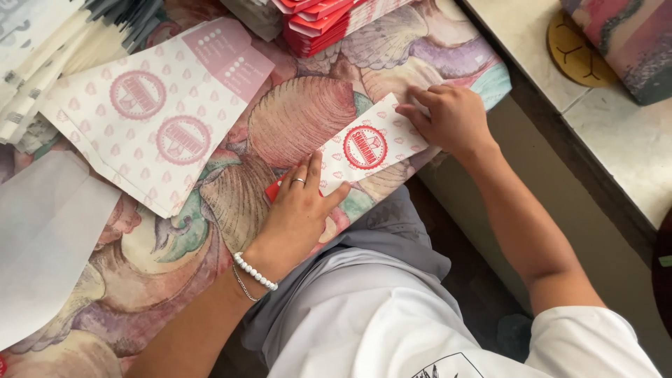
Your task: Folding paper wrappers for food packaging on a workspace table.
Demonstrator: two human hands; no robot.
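You are looking down at your own two bare hands at work on a surface covered by a cloth [280, 119] printed with large seashells in pink, purple and tan.

Between your hands lies a narrow paper sleeve [367, 148], white with small pink drops and a round red stamp at its middle. It sits near the front edge of the cloth, tilted so that its far end points up and to the right.

Your left hand [297, 210] rests flat on the near end of the sleeve, fingers held close together and pressing down, thumb angled out to the side. A ring sits on one finger, and a bracelet of white beads circles that wrist. A bit of red shows from under this hand at the sleeve's near end.

Your right hand [448, 115] presses on the far end of the sleeve, fingers curled and bunched, tips down on the paper's edge. Neither hand lifts the sleeve.

To the left, well apart from your hands, lies a stack of larger flat sheets [157, 115] in the same pink print. Beside it, at the left edge, is plain white paper [42, 238]. At the top sits a pile of red and white folded pieces [322, 21]. To the right runs a pale tiled ledge [616, 140].
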